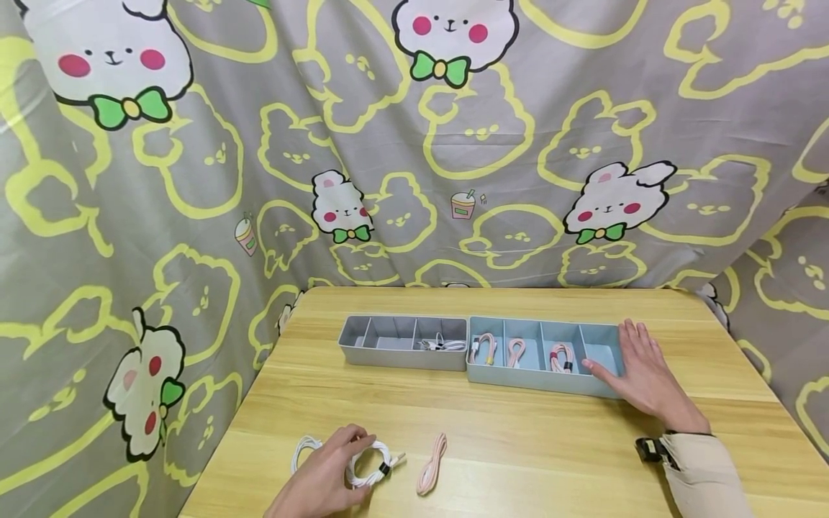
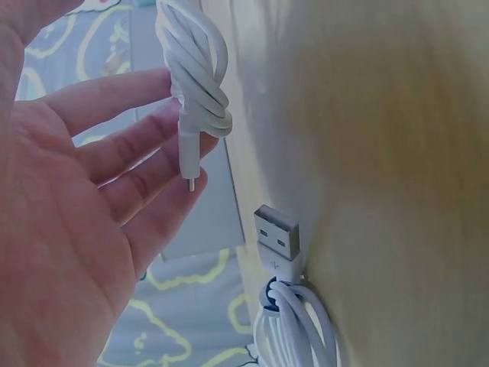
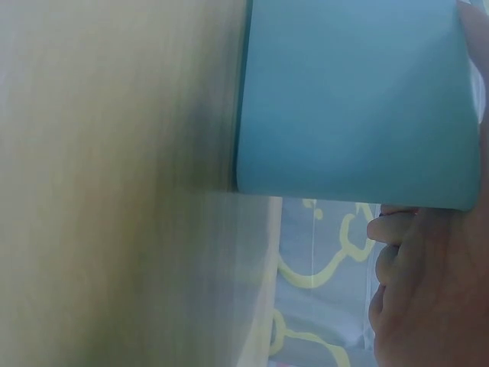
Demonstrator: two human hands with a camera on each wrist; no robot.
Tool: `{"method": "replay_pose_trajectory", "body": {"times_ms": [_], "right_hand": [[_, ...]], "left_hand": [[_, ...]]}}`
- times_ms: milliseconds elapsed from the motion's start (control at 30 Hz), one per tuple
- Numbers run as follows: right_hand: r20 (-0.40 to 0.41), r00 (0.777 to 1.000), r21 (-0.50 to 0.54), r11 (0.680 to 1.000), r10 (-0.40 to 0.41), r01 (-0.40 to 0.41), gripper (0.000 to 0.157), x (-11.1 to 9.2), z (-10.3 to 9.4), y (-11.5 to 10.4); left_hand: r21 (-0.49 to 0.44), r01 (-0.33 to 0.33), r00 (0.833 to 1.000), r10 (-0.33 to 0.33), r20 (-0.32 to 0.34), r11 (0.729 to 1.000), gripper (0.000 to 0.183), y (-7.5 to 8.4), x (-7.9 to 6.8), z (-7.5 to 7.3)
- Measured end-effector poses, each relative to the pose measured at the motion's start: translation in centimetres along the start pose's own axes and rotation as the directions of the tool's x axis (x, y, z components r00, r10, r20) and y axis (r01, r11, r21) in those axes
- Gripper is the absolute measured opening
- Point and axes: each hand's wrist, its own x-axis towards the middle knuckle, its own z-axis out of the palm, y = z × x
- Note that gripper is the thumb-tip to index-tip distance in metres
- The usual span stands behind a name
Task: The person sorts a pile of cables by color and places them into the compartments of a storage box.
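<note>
My left hand (image 1: pixel 330 464) is at a white coiled cable (image 1: pixel 376 475) with a black band, thumb and forefinger about the coil. In the left wrist view the coil (image 2: pixel 195 84) sits against the fingers, its plug pointing down. Behind this hand lies a second white cable (image 1: pixel 304 450); its USB plug (image 2: pixel 276 233) shows in the left wrist view. My right hand (image 1: pixel 648 374) rests on the right end of a blue divided box (image 1: pixel 537 377), fingers stretched along the end, thumb over the front rim. Pink cables (image 1: pixel 516 352) lie in the box's compartments.
A grey divided box (image 1: pixel 401 357) with white cables (image 1: pixel 447 345) inside adjoins the blue box on the left. A pink cable bundle (image 1: pixel 432 464) lies on the wooden table (image 1: pixel 518 446), right of my left hand. Patterned curtain (image 1: pixel 505 144) hangs behind the table.
</note>
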Motion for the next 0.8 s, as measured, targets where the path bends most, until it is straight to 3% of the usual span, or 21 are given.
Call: {"method": "replay_pose_trajectory", "body": {"times_ms": [467, 800], "right_hand": [[0.01, 1.0, 0.0, 1.0, 0.004, -0.004, 0.109, 0.0, -0.1, -0.3], [0.011, 1.0, -0.004, 1.0, 0.005, -0.005, 0.109, 0.0, -0.1, -0.2]], "left_hand": [[0.066, -0.007, 0.994, 0.014, -0.111, 0.998, 0.065, 0.1, 0.2, -0.6], [0.075, 0.017, 0.995, -0.009, -0.104, 0.997, 0.067, 0.3, 0.7, -1.5]]}}
